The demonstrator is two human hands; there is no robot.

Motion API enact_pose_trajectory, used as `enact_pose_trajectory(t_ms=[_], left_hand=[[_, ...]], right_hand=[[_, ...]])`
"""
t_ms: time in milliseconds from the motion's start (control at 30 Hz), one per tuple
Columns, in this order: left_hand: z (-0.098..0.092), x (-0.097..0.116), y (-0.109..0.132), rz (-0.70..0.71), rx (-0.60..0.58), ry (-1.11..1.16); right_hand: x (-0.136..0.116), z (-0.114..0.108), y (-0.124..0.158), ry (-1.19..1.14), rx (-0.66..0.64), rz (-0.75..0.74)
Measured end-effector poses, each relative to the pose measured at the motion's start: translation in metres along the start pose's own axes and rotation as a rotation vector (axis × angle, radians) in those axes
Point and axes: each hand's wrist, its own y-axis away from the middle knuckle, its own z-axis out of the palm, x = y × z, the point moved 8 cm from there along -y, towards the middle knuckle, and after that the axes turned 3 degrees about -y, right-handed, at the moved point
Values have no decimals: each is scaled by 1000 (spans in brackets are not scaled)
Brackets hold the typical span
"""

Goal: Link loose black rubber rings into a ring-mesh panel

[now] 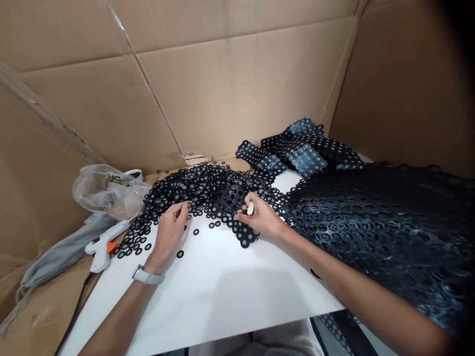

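My left hand (171,226), wearing a watch (147,275) on its wrist, is at the front edge of a heap of loose black rings (181,183). Its thumb and fingertips are pinched together; what lies between them is too small to make out. My right hand (262,215) is closed around a small white object (251,208), most of it hidden in the fist. Just left of that hand is a rounded cluster of joined black rings (233,197). A flat patch of black rings (245,237) lies below its fingers.
A white board (208,296) covers the work surface. At left are a white glue gun (101,249) with an orange trigger, a clear plastic bag (111,193) and a grey cloth pouch (63,259). Large ring mesh (389,237) fills the right; dotted strips (304,148) lie behind. Cardboard walls (252,89) enclose everything.
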Motion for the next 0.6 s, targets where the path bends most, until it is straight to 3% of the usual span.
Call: enact_pose_trajectory(t_ms=[133, 267, 367, 467, 600], left_hand=[[-4, 7, 3, 76, 29, -54], [13, 51, 23, 228, -18, -10], [29, 84, 40, 357, -113, 103], [37, 92, 47, 312, -142, 191], [38, 85, 43, 183, -141, 221]], right_hand=[[17, -1, -2, 25, -79, 62], [22, 4, -1, 9, -96, 85], [9, 11, 1, -30, -98, 45], [-11, 13, 3, -33, -93, -38], [-28, 13, 7, 43, -77, -114]])
